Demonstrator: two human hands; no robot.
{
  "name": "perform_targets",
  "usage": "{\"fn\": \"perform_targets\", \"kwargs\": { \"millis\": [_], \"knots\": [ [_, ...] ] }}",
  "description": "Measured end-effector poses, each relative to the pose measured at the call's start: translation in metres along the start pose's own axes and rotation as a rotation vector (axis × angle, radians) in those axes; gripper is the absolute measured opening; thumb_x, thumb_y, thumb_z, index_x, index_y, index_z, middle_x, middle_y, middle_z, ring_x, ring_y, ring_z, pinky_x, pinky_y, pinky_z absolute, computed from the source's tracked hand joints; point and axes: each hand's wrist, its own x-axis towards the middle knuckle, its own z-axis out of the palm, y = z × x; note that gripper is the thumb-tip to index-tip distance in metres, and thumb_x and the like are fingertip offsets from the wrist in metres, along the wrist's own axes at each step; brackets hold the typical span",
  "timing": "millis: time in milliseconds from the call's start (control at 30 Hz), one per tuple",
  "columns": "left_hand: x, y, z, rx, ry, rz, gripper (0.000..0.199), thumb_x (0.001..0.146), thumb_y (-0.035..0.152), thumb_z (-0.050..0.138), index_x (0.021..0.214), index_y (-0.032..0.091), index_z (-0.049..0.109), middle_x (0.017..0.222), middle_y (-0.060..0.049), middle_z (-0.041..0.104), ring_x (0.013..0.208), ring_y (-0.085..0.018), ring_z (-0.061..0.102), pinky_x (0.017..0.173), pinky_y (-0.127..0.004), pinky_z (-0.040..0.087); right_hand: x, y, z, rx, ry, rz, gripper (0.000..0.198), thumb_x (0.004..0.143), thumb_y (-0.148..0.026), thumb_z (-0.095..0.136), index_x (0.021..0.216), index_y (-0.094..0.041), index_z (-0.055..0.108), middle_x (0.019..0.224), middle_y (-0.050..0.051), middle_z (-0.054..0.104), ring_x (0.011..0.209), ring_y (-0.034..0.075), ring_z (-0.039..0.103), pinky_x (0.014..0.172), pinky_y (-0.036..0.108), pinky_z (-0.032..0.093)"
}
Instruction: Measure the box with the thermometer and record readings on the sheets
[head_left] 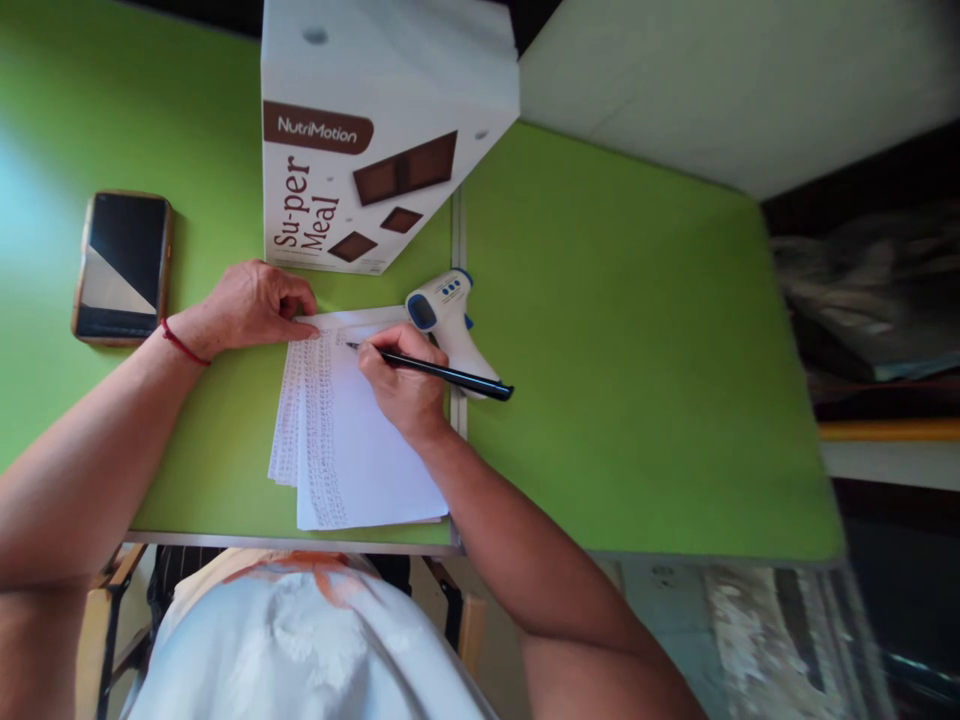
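Observation:
My right hand [405, 380] is closed on a black pen [457, 378], its tip touching the top sheet of paper [375, 440] near the upper left. Columns of small handwriting run down the left side of that sheet, and the rest of it is blank. More written sheets [286, 430] lie beneath, fanned out to the left. My left hand [259, 305] rests at the top left corner of the papers. Its thumb lies on the edge, apart from the bent fingers. A white and blue infrared thermometer [457, 335] lies right behind my right hand, partly hidden by it.
A tall white NutriMotion box [322, 200] stands just beyond the papers. To the left lies a phone [124, 265] in a brown case. The green table [637, 370] has a seam [458, 230] beside the thermometer. A pale wall [675, 90] borders it at the back right.

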Motion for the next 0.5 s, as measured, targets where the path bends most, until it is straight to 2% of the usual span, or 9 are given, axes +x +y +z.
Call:
{"fn": "perform_targets", "kwargs": {
  "millis": [167,500],
  "knots": [
    [-0.0001,-0.0001,0.0,-0.021,0.001,-0.001,0.018,0.078,0.037,0.08,0.083,0.019,0.078,0.064,0.004,0.065,0.059,-0.012,0.058,0.058,-0.025,0.036,0.0003,-0.0003,0.0012,0.009,0.019,0.008,0.014,0.087,-0.031,0.061,0.075,-0.026,0.057,0.062,-0.004,0.063,0.055,0.014,0.057,0.057,0.028,0.052],
    [0.0002,-0.0002,-0.0001,-0.005,0.009,0.006,0.018,0.077,0.037,0.08,0.081,0.019,0.079,0.061,0.004,0.064,0.058,-0.012,0.058,0.057,-0.024,0.035,0.0017,-0.0019,-0.001,-0.036,-0.042,0.079,0.017,0.087,-0.033,0.06,0.072,-0.026,0.055,0.061,-0.004,0.061,0.058,0.015,0.056,0.06,0.029,0.053]
  ]
}}
